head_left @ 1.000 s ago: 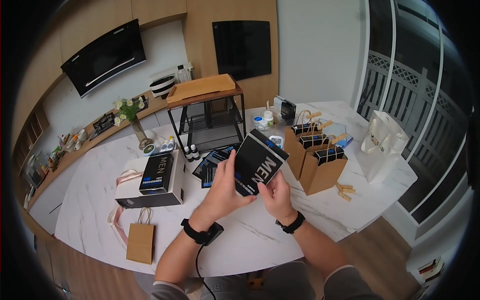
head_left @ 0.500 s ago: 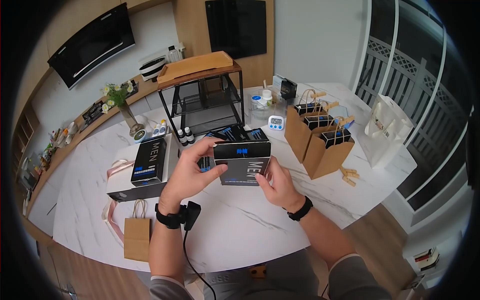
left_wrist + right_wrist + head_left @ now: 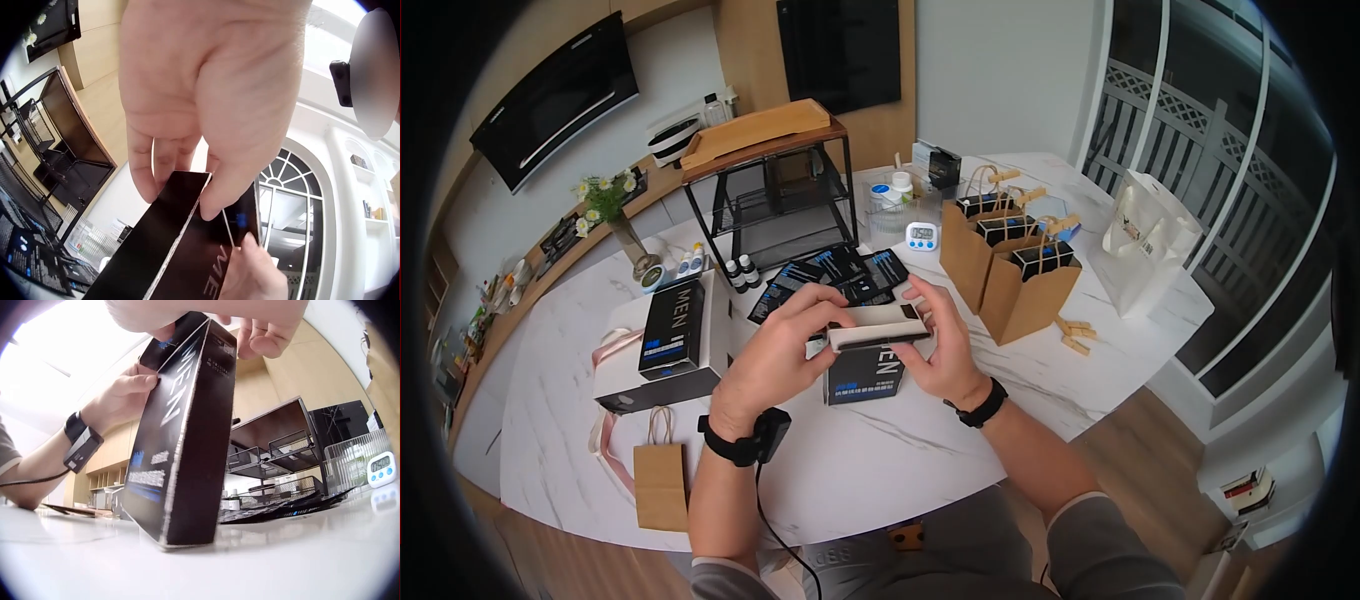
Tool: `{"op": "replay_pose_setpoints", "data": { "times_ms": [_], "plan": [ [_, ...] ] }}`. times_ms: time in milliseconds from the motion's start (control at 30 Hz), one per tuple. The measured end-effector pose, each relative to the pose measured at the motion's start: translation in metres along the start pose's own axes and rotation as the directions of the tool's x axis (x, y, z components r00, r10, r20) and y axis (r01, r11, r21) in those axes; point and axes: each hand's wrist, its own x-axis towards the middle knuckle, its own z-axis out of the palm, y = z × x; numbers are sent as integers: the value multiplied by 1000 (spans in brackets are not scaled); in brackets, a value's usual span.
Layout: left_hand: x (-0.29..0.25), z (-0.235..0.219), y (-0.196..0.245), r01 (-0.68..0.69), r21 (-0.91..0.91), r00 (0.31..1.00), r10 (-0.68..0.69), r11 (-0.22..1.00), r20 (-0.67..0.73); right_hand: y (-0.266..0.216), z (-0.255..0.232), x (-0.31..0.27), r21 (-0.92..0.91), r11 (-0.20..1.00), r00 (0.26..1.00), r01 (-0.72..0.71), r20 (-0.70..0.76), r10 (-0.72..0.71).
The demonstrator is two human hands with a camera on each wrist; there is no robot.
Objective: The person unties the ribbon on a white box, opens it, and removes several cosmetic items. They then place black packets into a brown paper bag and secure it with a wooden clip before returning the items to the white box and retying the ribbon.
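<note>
A black carton box (image 3: 863,376) lettered "MEN" stands upright on the marble table, its top flap (image 3: 880,329) lifted with the pale inner side showing. My left hand (image 3: 772,347) pinches the box's top left edge, thumb in front and fingers behind, as the left wrist view shows. On the other side my right hand (image 3: 941,352) holds the top right, its thumb low against the front near the lettering. In the right wrist view the box's lower corner (image 3: 169,540) meets the tabletop. Behind it lie several black sachets (image 3: 830,275) with blue print.
At left, another black box (image 3: 672,325) lies on a white gift box (image 3: 718,345) with pink ribbon. A small kraft bag (image 3: 660,488) lies in front. Kraft bags (image 3: 1010,300) holding black boxes, wooden clips (image 3: 1076,333) and a white bag (image 3: 1145,245) stand right. A timer (image 3: 921,236) and wire rack (image 3: 785,220) are behind.
The black box has gone from tilted in the air to upright on the table. Its closed top flap has opened, and the left hand has moved onto the top edge.
</note>
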Motion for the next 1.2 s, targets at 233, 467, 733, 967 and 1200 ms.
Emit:
{"op": "replay_pose_setpoints", "data": {
  "times_ms": [233, 467, 733, 967, 1200],
  "plan": [
    [-2, 3, 12, 71, 127, 984, -90, 989, 151, -2, -3, 4, -81, 957, 956, 278, 124, -267],
    [-3, 2, 4, 53, 161, 992, -71, 985, 107, 1, -8, 2, -203, 916, 935, 346, 158, -318],
    [0, -2, 0, 26, 209, 999, -34, 978, 35, -5, -11, 4, -297, 879, 926, 374, 173, -336],
    [2, 2, -12, 64, 156, 988, -40, 986, -152, 3, -4, 1, -213, 929, 950, 303, -16, -313],
    [1, 1, -28, 275, 149, 949, -243, 950, -200, 6, 4, 3, -182, 939, 948, 291, -81, -309]
  ]
}}
